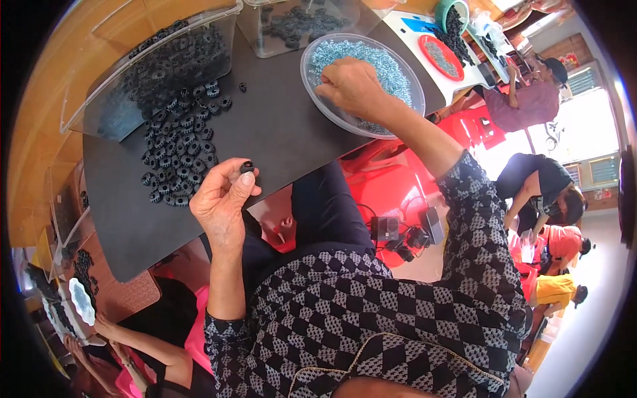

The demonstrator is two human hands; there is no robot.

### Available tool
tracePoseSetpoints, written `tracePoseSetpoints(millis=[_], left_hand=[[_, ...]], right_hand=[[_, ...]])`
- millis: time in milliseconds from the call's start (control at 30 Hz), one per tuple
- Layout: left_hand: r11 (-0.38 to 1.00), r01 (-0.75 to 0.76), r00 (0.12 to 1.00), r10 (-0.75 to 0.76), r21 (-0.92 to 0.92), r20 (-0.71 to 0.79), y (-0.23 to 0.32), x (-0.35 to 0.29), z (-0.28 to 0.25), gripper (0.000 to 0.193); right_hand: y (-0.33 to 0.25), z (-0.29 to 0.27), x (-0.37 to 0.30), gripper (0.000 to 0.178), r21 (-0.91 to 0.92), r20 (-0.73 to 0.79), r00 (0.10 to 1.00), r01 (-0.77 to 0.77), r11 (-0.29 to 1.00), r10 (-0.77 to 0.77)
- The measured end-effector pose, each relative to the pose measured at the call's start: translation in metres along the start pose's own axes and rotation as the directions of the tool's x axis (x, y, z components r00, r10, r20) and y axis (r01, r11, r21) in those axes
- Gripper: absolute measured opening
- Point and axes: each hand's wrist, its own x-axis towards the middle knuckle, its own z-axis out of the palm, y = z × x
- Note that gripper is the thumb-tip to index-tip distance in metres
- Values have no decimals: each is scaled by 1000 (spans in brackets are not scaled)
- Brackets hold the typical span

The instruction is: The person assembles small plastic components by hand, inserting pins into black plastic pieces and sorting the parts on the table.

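Between thumb and fingers, my left hand (220, 202) pinches a small round black plastic part (247, 166) just above the table's near edge. My right hand (352, 81) is over a round clear tray (317, 114) filled with small shiny silvery-blue metal pieces (388, 69), which look like screws. Its fingers are bent together, and anything between them is too small or hidden to make out. To the left of the tray, a pile of similar black parts (178, 149) lies on the dark tabletop (279, 119). One loose black part (243, 87) sits apart from them.
A clear plastic bin (166, 73) of black parts stands behind the pile, beside a second bin (302, 26). Red plastic stools (391, 186) stand at the right. Co-workers sit at other tables, one reaching in at lower left (142, 341), others along the right.
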Motion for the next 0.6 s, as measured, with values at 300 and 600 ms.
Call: tracePoseSetpoints(millis=[300, 600], left_hand=[[1000, -21, 999, 21, -14, 29, 0, -1, -3, 18], [999, 36, 999, -36, -12, -6, 3, 1, 1, 16]], right_hand=[[1, 13, 4, 12, -175, -4, 994, 111, 978, -113], [-11, -18, -10, 9, 118, -101, 995, 7, 993, 5]])
